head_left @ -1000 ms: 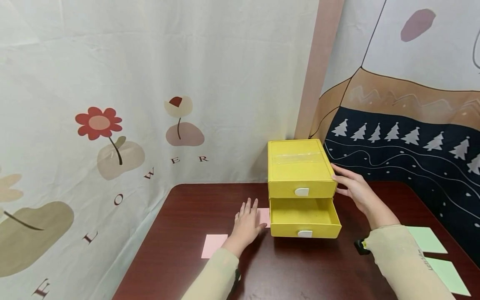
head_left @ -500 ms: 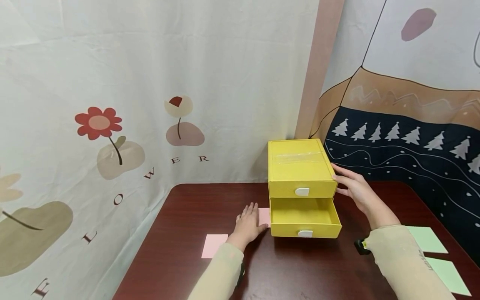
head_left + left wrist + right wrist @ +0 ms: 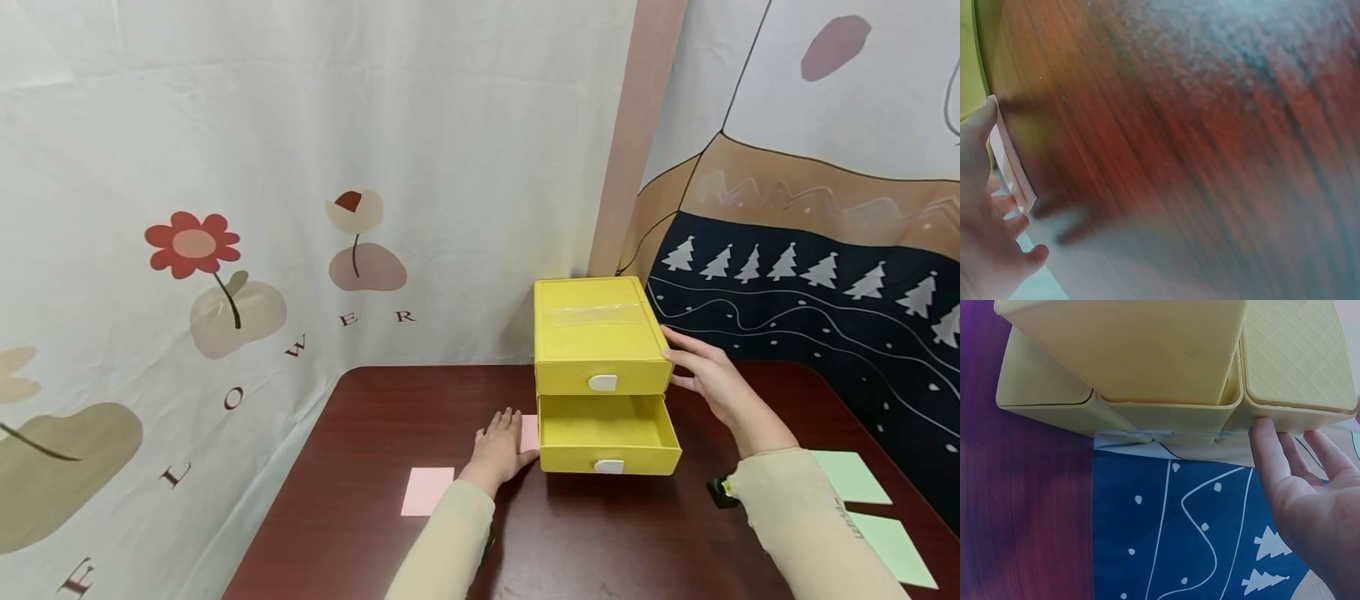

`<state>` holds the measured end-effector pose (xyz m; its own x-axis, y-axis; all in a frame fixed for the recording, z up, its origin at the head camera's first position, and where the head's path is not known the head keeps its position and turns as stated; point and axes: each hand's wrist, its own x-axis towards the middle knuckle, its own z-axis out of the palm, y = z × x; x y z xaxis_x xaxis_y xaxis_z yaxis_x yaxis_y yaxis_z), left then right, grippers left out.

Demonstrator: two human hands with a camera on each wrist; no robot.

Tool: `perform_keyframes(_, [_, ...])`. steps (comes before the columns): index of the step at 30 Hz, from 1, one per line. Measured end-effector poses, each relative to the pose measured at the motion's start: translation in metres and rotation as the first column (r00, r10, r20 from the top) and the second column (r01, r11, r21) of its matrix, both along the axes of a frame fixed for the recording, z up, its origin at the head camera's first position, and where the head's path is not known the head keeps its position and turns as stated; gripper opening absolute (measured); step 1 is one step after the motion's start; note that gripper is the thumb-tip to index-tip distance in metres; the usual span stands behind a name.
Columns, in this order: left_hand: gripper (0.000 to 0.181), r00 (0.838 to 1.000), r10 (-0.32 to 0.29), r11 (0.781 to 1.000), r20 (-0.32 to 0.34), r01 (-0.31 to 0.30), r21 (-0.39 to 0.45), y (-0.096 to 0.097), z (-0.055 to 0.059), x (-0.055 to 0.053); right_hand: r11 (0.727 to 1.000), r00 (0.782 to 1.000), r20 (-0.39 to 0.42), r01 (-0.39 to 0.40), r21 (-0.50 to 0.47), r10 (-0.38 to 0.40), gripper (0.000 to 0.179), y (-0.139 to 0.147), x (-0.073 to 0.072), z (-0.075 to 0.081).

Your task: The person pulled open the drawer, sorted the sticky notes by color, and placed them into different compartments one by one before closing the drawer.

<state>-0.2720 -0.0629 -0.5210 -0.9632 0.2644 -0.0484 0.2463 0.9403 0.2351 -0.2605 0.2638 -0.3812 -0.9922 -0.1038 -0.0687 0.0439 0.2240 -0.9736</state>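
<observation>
A yellow drawer unit [image 3: 588, 337] with white pull tabs stands on the table. Its top drawer is closed, and the drawer below [image 3: 637, 461] is pulled out, with nothing visible inside. My right hand [image 3: 708, 377] rests fairly straight fingertips against the unit's right side; the right wrist view shows those fingers [image 3: 1266, 447] by the upper tier. Left of the unit, my left hand [image 3: 497, 448] has its fingers extended, the thumb reaching toward the drawer's side. A pink paper square [image 3: 529, 432] shows between this hand and the unit. In the left wrist view, the thumb meets the paper's edge [image 3: 1007, 153].
Another pink square [image 3: 427, 492] lies further left on the dark red table [image 3: 352, 450]. Two green squares [image 3: 851, 477] lie at the right, near the right sleeve. A printed curtain [image 3: 450, 167] hangs close behind the table.
My left hand has moved slightly right and nearer the pink square and the open drawer. The right hand and drawer unit have stayed put.
</observation>
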Motion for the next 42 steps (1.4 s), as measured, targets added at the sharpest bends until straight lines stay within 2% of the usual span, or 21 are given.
perform_keyframes(4, [0.082, 0.999, 0.009, 0.999, -0.038, -0.01, -0.039, 0.0, -0.003, -0.002, 1.0, 1.0, -0.003, -0.003, -0.003, 0.003, 0.067, 0.0, 0.0, 0.0])
perform_keyframes(9, [0.086, 0.996, 0.046, 0.996, -0.075, -0.052, -0.079, -0.002, -0.003, -0.002, 1.0, 1.0, -0.007, -0.002, -0.002, 0.002, 0.067, 0.001, -0.001, 0.0])
perform_keyframes(14, [0.091, 0.99, 0.076, 0.995, -0.116, -0.082, -0.05, -0.006, -0.005, -0.003, 1.0, 1.0, -0.009, -0.001, -0.015, 0.001, 0.067, 0.0, -0.001, 0.0])
perform_keyframes(22, [0.095, 0.972, 0.134, 0.99, -0.195, -0.124, 0.062, -0.013, -0.009, -0.003, 1.0, 1.0, -0.011, -0.004, -0.019, 0.004, 0.066, -0.001, -0.001, -0.001])
perform_keyframes(28, [0.089, 0.947, 0.149, 0.987, -0.285, -0.123, 0.108, -0.021, -0.007, -0.004, 1.0, 1.0, -0.003, 0.0, 0.003, 0.0, 0.066, -0.001, -0.002, -0.002])
perform_keyframes(34, [0.08, 0.944, 0.164, 0.979, -0.285, -0.12, 0.165, -0.025, -0.005, -0.003, 1.0, 1.0, -0.009, -0.003, 0.014, 0.003, 0.066, 0.0, -0.001, -0.001])
perform_keyframes(39, [0.062, 0.93, 0.175, 0.971, -0.324, -0.11, 0.211, -0.026, -0.004, -0.003, 1.0, 1.0, -0.007, -0.003, 0.007, 0.003, 0.067, 0.0, -0.001, 0.0])
perform_keyframes(42, [0.048, 0.911, 0.154, 0.975, -0.382, -0.077, 0.209, -0.026, -0.003, -0.002, 1.0, 1.0, -0.006, -0.004, 0.005, 0.004, 0.068, 0.001, -0.001, -0.001])
